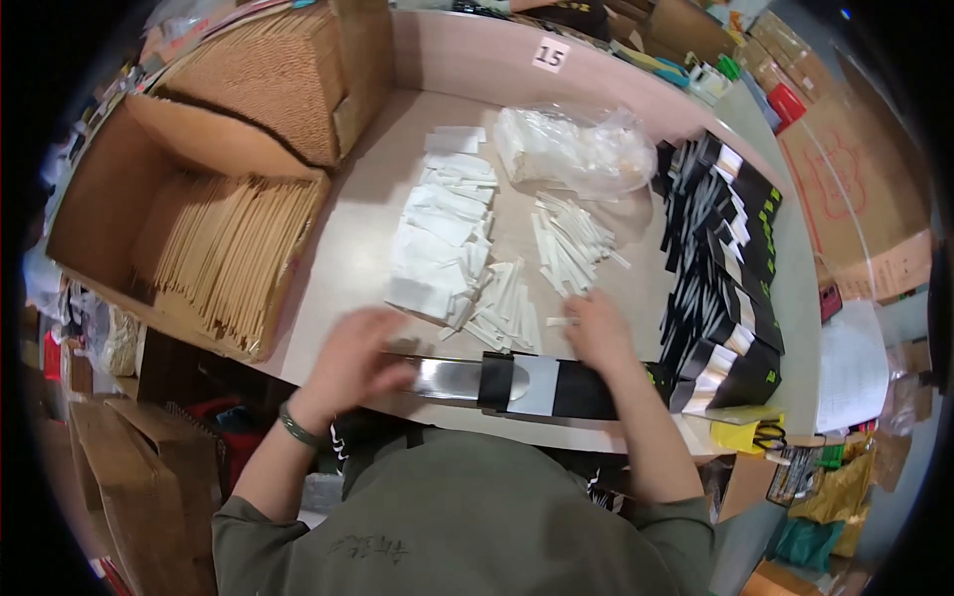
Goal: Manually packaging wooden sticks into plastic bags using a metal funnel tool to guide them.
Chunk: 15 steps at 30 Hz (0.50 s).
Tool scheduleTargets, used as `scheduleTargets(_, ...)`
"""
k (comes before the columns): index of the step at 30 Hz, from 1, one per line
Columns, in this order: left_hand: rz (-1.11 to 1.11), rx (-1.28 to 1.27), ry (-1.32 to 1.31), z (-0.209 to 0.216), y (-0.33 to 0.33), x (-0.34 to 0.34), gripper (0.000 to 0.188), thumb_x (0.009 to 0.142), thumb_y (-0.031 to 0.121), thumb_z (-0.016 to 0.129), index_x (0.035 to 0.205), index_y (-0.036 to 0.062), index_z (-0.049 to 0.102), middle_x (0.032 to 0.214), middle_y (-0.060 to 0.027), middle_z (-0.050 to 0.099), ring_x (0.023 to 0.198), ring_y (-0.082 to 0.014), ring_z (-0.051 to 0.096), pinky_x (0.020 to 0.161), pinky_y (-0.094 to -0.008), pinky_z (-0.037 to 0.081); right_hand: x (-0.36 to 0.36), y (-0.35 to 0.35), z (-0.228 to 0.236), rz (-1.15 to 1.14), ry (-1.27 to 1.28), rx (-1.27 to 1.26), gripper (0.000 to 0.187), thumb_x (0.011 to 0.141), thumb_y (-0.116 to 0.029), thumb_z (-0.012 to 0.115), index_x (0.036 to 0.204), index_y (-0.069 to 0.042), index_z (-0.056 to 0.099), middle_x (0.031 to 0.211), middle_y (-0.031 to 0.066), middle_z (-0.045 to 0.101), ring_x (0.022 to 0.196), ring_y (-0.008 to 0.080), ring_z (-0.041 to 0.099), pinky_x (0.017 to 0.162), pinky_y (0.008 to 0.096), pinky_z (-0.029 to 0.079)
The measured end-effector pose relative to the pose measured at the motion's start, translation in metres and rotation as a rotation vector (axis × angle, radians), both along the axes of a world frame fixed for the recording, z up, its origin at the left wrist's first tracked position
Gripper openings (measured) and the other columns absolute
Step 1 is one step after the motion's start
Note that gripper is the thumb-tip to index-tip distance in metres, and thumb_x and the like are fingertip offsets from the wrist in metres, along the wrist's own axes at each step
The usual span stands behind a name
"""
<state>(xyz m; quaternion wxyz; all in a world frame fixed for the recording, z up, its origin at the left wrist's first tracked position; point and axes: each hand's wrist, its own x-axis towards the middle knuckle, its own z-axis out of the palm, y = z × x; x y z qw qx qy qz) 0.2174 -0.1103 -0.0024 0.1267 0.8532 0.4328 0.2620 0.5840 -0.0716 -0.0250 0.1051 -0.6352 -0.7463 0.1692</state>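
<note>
A shiny flat metal strip (447, 378) lies along the table's near edge. Its right part runs into a black sleeve (586, 389), where a pale paper piece (534, 385) shows on top. My left hand (358, 360), blurred by motion, is over the strip's left end with thumb and fingers apart. Just above the sleeve, my right hand (598, 333) pinches a small white paper strip (561, 321). Beyond that hand is a loose pile of narrow white strips (571, 241), with more strips (505, 308) to its left. White paper slips (437, 233) are stacked further left.
Upright brown cardboard pieces (234, 253) fill an open carton (99, 223) on the left, in front of another packed carton (258, 79). A clear plastic bag (576, 149) sits at the back. Black sleeves (730, 268) overlap along the right. A yellow holder (733, 437) hangs at the near-right edge.
</note>
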Motion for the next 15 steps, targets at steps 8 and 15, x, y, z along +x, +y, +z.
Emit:
scheduleTargets(8,0.838,0.006,0.141,-0.005,0.042,-0.172,0.017,0.09,0.015,0.064,0.098,0.0007,0.066,0.087,-0.0174,0.066,0.08,-0.0353,0.064,0.071,-0.0419,0.051,-0.084,0.008,0.018,0.172,0.354,0.275,0.012,0.078,-0.009,0.069,0.083,-0.002,0.062,0.083,0.0162,0.061,0.083,0.0356,0.061,0.072,0.0435,0.052)
scheduleTargets(15,0.791,-0.084,0.268,-0.023,0.048,-0.183,0.015,0.088,0.016,0.061,0.087,0.0011,0.062,0.087,-0.022,0.062,0.085,-0.0424,0.061,0.072,-0.0504,0.049,-0.149,0.035,-0.017,0.39,-0.018,0.361,0.012,0.078,-0.013,0.065,0.083,-0.003,0.062,0.085,0.0125,0.066,0.08,0.0327,0.064,0.069,0.0433,0.052)
